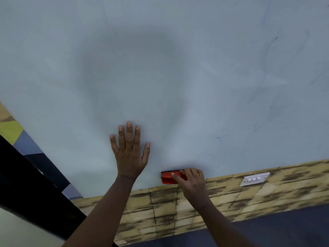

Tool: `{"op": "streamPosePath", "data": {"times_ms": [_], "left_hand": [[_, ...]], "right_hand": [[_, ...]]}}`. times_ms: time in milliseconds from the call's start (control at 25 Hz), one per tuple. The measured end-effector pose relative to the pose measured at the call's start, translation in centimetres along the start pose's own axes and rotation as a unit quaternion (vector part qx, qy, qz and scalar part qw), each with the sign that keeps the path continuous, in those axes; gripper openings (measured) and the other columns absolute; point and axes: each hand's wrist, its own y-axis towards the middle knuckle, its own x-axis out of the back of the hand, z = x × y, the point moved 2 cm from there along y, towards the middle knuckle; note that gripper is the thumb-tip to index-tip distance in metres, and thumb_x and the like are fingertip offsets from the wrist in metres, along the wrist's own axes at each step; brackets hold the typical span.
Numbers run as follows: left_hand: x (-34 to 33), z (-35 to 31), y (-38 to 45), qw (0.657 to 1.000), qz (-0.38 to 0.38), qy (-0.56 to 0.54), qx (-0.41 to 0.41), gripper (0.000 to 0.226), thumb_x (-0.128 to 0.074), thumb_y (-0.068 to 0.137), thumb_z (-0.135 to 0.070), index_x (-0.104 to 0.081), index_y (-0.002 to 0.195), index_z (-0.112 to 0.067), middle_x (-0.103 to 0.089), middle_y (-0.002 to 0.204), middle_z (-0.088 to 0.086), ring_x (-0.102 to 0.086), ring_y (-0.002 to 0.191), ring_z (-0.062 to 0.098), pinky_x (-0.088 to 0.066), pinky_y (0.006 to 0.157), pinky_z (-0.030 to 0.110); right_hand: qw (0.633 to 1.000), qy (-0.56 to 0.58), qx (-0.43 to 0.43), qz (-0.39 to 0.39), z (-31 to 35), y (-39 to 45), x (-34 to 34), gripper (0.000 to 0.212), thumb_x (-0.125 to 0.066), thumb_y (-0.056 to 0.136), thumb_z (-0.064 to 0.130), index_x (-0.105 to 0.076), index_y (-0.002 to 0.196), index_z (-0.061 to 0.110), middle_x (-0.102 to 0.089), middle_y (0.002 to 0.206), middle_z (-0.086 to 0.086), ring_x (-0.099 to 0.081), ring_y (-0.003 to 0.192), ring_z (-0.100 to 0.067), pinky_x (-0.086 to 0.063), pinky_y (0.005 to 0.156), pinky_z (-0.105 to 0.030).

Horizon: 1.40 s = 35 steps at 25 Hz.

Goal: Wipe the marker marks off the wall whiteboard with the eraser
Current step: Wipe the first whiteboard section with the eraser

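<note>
Eraser (170, 177), red with a dark pad edge, sits flat against the whiteboard (160, 68) at its bottom border, just above the brick-pattern wall strip (231, 193). We note the right hand (191, 182) holding it: fingers curled over the top edge and thumb laid across the red back, so the right part of the eraser is covered and only the left part shows beyond the thumb.

Left of that grip, and a little higher up the board, the left hand (130, 154) lies flat on the surface, fingers straight and spread, holding nothing. The two hands are near each other but apart.

Up and to the right of the grip we see faint blue marker marks (270, 45): thin curved strokes and small flecks, mostly smeared. Straight above the grip the board carries a broad grey shadow (128, 72).

Right of the grip, on the brick strip, a white switch plate (255, 178). Below it, dark blue floor (267, 229). Far left of the grip, a black frame edge (35, 193) beside coloured panels (12, 130).
</note>
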Motion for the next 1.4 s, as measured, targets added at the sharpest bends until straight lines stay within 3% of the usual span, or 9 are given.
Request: {"op": "streamPosePath", "data": {"times_ms": [200,320,480,640,760,920,1040,1280,1400], "left_hand": [[0.0,1.5,-1.8,0.999,0.021,0.014,-0.036,0.080,-0.050,0.109,-0.050,-0.013,0.171,-0.015,0.000,0.179,0.008,-0.001,0.166,0.029,-0.001,0.133,0.053],[0.2,2.4,-2.7,0.998,0.031,0.022,-0.056,0.083,-0.054,0.107,-0.053,-0.017,0.171,-0.016,-0.005,0.179,0.008,-0.004,0.166,0.028,-0.004,0.133,0.051],[0.6,3.2,-4.6,0.995,0.052,0.035,-0.074,0.087,-0.060,0.104,-0.057,-0.021,0.170,-0.015,-0.008,0.179,0.008,-0.007,0.166,0.028,-0.007,0.133,0.051],[1.5,4.2,-6.2,0.993,0.081,0.029,-0.083,0.087,-0.063,0.104,-0.057,-0.023,0.170,-0.016,-0.011,0.179,0.006,-0.010,0.165,0.026,-0.010,0.133,0.051],[2.0,5.2,-6.5,0.990,0.091,0.034,-0.103,0.087,-0.064,0.103,-0.056,-0.025,0.169,-0.015,-0.012,0.179,0.006,-0.011,0.165,0.025,-0.010,0.134,0.049],[2.2,5.7,-6.4,0.987,0.100,0.033,-0.122,0.085,-0.061,0.105,-0.055,-0.024,0.169,-0.014,-0.012,0.179,0.007,-0.011,0.165,0.025,-0.009,0.134,0.047],[2.7,7.0,-6.4,0.984,0.092,0.028,-0.148,0.081,-0.064,0.105,-0.051,-0.029,0.168,-0.015,-0.017,0.178,0.006,-0.017,0.164,0.023,-0.013,0.134,0.044],[4.8,9.8,-7.8,0.988,0.081,0.033,-0.127,0.073,-0.069,0.105,-0.040,-0.036,0.166,-0.016,-0.026,0.175,0.006,-0.025,0.162,0.022,-0.022,0.128,0.052],[5.2,8.6,-7.6,0.994,0.070,0.009,-0.087,0.066,-0.071,0.104,-0.032,-0.044,0.162,-0.016,-0.033,0.172,0.008,-0.032,0.158,0.025,-0.029,0.122,0.056]], "right_hand": [[0.998,0.003,-0.049,0.040,-1.4,-0.9,1.2,0.053,-0.083,0.070,0.000,-0.069,0.115,0.025,-0.062,0.097,-0.007,-0.060,0.086,-0.031,-0.046,0.078,-0.041],[0.971,0.062,-0.229,0.036,-4.0,-1.8,2.7,0.054,-0.092,0.066,0.012,-0.067,0.115,0.015,-0.059,0.101,-0.005,-0.060,0.088,-0.030,-0.053,0.069,-0.040],[0.895,0.193,-0.403,0.001,-3.3,-2.3,3.0,0.056,-0.095,0.066,0.014,-0.063,0.112,0.014,-0.065,0.104,-0.001,-0.065,0.094,-0.021,-0.055,0.075,-0.034],[0.724,0.327,-0.606,-0.043,2.2,-1.4,1.3,0.048,-0.096,0.067,0.024,-0.061,0.096,0.011,-0.067,0.081,-0.001,-0.067,0.077,-0.027,-0.054,0.067,-0.036],[0.637,0.484,-0.599,0.014,9.6,1.2,-0.7,0.048,-0.095,0.069,0.023,-0.068,0.108,0.017,-0.076,0.096,0.003,-0.075,0.090,-0.018,-0.062,0.079,-0.034],[0.614,0.531,-0.583,0.039,15.1,3.3,-2.1,0.050,-0.095,0.070,0.025,-0.070,0.112,0.022,-0.077,0.103,0.007,-0.072,0.096,-0.005,-0.058,0.081,-0.020],[0.568,0.540,-0.621,0.021,13.9,2.4,-2.1,0.040,-0.095,0.070,0.021,-0.074,0.103,0.018,-0.079,0.099,0.000,-0.075,0.096,-0.018,-0.062,0.083,-0.032],[0.399,0.501,-0.755,-0.142,8.3,-0.2,-0.4,0.033,-0.086,0.081,0.009,-0.067,0.107,0.001,-0.071,0.117,-0.023,-0.072,0.103,-0.035,-0.058,0.095,-0.048],[0.399,0.505,-0.734,-0.216,5.0,1.3,2.1,0.039,-0.082,0.085,0.009,-0.064,0.119,0.000,-0.069,0.122,-0.024,-0.071,0.107,-0.035,-0.059,0.094,-0.047]]}}
